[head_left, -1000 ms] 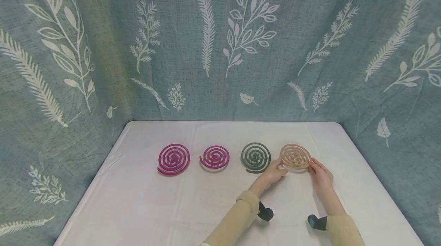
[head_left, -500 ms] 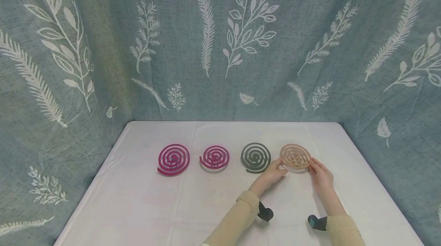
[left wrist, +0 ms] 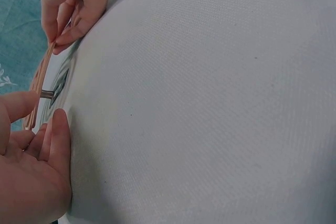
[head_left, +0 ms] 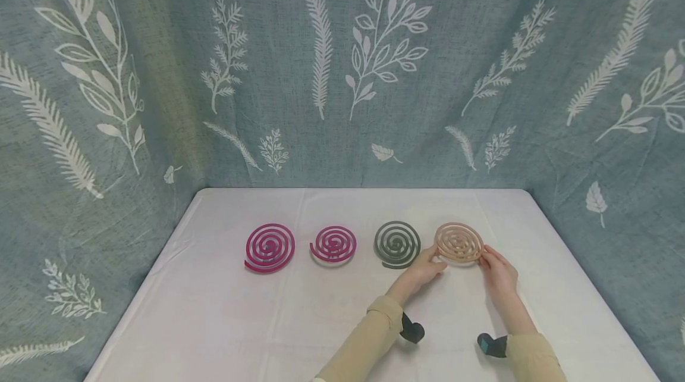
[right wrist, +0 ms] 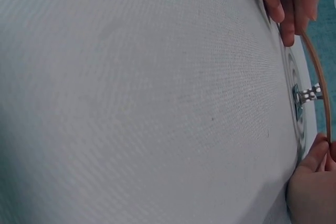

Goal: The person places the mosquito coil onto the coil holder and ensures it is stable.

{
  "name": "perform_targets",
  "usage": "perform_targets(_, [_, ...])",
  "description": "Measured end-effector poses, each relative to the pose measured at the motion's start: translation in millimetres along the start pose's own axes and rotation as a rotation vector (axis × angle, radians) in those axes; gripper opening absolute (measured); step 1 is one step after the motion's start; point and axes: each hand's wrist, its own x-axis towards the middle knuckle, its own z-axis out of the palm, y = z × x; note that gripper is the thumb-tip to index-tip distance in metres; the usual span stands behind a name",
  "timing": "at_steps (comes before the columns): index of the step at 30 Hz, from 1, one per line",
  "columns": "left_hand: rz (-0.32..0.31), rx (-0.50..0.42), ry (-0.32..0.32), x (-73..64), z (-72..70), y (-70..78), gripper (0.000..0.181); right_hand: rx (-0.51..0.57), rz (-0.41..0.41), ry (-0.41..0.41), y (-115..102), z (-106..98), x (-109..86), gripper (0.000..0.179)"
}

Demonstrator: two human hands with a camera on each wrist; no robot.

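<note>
A tan mosquito coil (head_left: 458,243) is at the right end of a row of coils on the white table. My left hand (head_left: 425,268) pinches its left rim, and my right hand (head_left: 500,275) pinches the rim at the right. From the side, in the left wrist view, the coil (left wrist: 45,72) is raised above the table on a short metal stand (left wrist: 47,94). The same stand (right wrist: 308,94) shows under the coil (right wrist: 318,69) in the right wrist view, between both hands. Just left of my left hand lies a dark green coil (head_left: 397,244), its lower right edge next to my fingers.
Two magenta coils, a larger one (head_left: 270,247) and a smaller one (head_left: 334,244), stand farther left in the row. The white-covered table (head_left: 214,310) ends at a blue-green leaf-patterned curtain (head_left: 342,150) behind and on both sides.
</note>
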Motion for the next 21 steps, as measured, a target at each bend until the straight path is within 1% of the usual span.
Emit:
perform_targets(8, [0.006, 0.013, -0.002, 1.0, 0.7, 0.3, 0.058, -0.020, -0.011, 0.008, -0.1, -0.2, -1.3, 0.049])
perform_targets(16, [-0.001, -0.004, 0.006, 2.1, 0.9, -0.1, 0.058, -0.024, -0.020, 0.028, 1.1, 0.3, 1.1, 0.048])
perform_targets(21, [-0.012, 0.006, 0.005, 2.3, 0.8, -0.6, 0.058, -0.059, -0.027, 0.035, 2.8, 0.5, 1.4, 0.047])
